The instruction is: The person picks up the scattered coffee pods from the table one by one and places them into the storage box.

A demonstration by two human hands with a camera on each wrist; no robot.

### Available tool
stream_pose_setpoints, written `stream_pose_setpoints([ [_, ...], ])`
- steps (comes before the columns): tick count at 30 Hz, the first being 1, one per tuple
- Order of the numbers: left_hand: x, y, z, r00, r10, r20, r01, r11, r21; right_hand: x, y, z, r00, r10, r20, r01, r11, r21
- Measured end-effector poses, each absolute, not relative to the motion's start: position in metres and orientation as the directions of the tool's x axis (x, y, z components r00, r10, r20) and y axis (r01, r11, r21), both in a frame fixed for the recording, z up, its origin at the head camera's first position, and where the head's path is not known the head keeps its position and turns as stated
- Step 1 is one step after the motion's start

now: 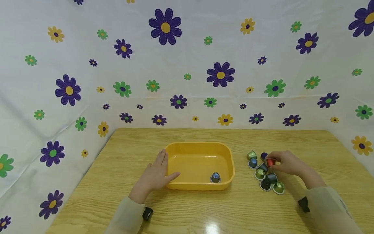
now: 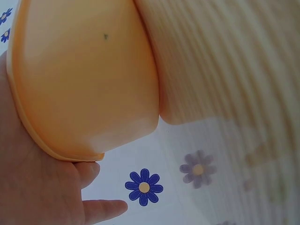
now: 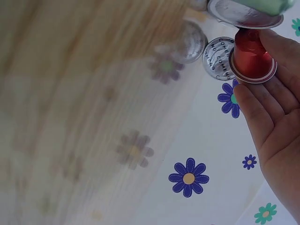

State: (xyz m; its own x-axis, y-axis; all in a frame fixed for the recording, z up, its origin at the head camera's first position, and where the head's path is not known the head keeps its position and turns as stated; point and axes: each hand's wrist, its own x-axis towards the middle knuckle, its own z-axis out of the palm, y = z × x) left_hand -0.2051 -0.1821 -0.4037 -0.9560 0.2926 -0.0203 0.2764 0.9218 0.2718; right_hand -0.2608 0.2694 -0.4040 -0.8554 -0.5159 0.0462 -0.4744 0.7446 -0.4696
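Note:
My left hand (image 1: 155, 175) rests against the left side of a yellow plastic tray (image 1: 199, 186), fingers straight along its rim and thumb reaching over the near left corner. Close up in the left wrist view, the palm meets the rim beside the tray's outer wall (image 2: 93, 84). A blue coffee capsule (image 1: 215, 177) stands inside, near the front right corner. Over on the right, my right hand (image 1: 287, 164) pinches a red coffee capsule (image 1: 270, 162) between thumb and fingers. The right wrist view shows that capsule's red body (image 3: 253, 61) and silver rim at the fingertips.
Several other capsules cluster by the right hand, among them a light green one (image 1: 251, 155), a blue one (image 1: 253, 162), a black one (image 1: 265, 184) and a green one (image 1: 279, 187). Flower-patterned cloth (image 1: 187, 58) rises behind the wooden table (image 1: 140, 139) and along its sides.

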Motion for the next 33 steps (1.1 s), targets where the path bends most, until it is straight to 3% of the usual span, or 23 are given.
stream_pose_setpoints([
  [21,-0.206,-0.183,-0.405,-0.956,0.294,-0.017,0.278,0.921,0.274,-0.253,0.274,-0.401,-0.864,-0.469,0.183,-0.486,0.680,-0.549],
  [33,-0.208,-0.183,-0.406,-0.955,0.296,-0.020,0.280,0.921,0.271,-0.249,0.266,-0.397,-0.881,-0.444,0.162,-0.448,0.676,-0.584],
])
